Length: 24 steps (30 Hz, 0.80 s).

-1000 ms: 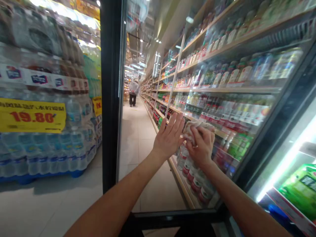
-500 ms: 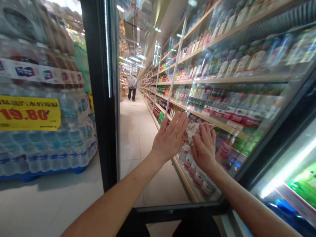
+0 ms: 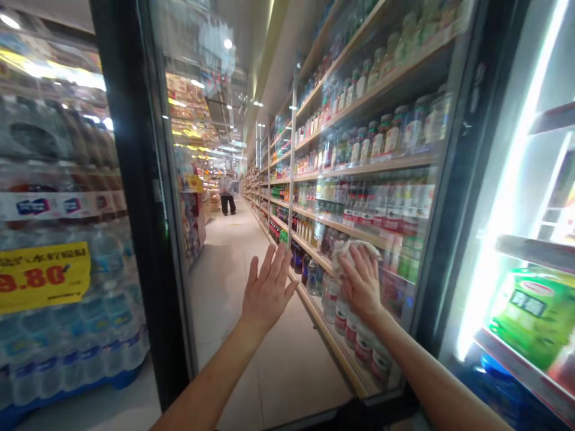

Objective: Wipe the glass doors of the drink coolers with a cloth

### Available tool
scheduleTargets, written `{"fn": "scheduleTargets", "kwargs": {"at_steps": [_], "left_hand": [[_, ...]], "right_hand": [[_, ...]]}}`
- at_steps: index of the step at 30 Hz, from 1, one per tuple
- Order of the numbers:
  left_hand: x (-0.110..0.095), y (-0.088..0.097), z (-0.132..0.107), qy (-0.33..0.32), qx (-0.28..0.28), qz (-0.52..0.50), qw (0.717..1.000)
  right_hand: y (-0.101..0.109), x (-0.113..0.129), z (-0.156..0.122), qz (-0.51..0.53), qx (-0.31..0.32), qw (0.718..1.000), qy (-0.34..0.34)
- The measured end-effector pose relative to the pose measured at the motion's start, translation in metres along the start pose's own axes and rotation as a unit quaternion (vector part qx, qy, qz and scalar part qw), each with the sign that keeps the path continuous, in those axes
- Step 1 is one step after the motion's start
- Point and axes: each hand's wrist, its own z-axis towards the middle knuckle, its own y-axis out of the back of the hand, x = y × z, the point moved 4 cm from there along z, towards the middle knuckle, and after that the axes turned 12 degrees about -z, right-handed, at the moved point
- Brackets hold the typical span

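A dark-framed glass door [image 3: 139, 197] fills the middle of my view, with an aisle and shelves showing in or through its pane. My right hand [image 3: 359, 278] presses a crumpled whitish cloth [image 3: 348, 248] against the glass, fingers laid over it. To its left, my left hand [image 3: 268, 287] is raised at the pane with fingers spread and nothing held; whether the palm touches the glass I cannot tell.
Shrink-wrapped bottle packs [image 3: 67, 323] with a yellow price sign [image 3: 45, 275] are stacked at left. A lit cooler with a green package [image 3: 530, 317] stands right. Shelves of bottles [image 3: 372, 143] and a distant person [image 3: 227, 194] appear in the pane.
My left hand has moved left, away from the cloth, and its fingers have spread. The right hand stays on the cloth, now lower in view. My view has tilted up and turned right.
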Motion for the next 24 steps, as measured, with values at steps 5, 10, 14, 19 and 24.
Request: {"fn": "scheduleTargets", "kwargs": {"at_steps": [5, 10, 14, 19, 24], "left_hand": [[0.000, -0.004, -0.002, 0.024, -0.003, -0.017, 1.000], [-0.003, -0.004, -0.002, 0.017, -0.017, 0.001, 1.000], [-0.005, -0.003, -0.005, 0.019, -0.018, -0.008, 1.000], [-0.007, -0.006, -0.011, 0.031, -0.014, -0.013, 0.999], [-0.006, -0.007, -0.012, 0.036, -0.011, -0.022, 0.999]], "right_hand": [[0.010, -0.061, -0.016, -0.075, -0.114, 0.961, -0.242], [-0.003, 0.016, -0.021, -0.006, 0.012, 0.999, -0.048], [0.003, -0.010, -0.033, -0.032, 0.007, 0.997, -0.075], [0.004, -0.020, -0.033, -0.044, -0.085, 0.962, -0.255], [-0.006, 0.035, -0.036, 0.022, 0.016, 0.999, -0.039]]}}
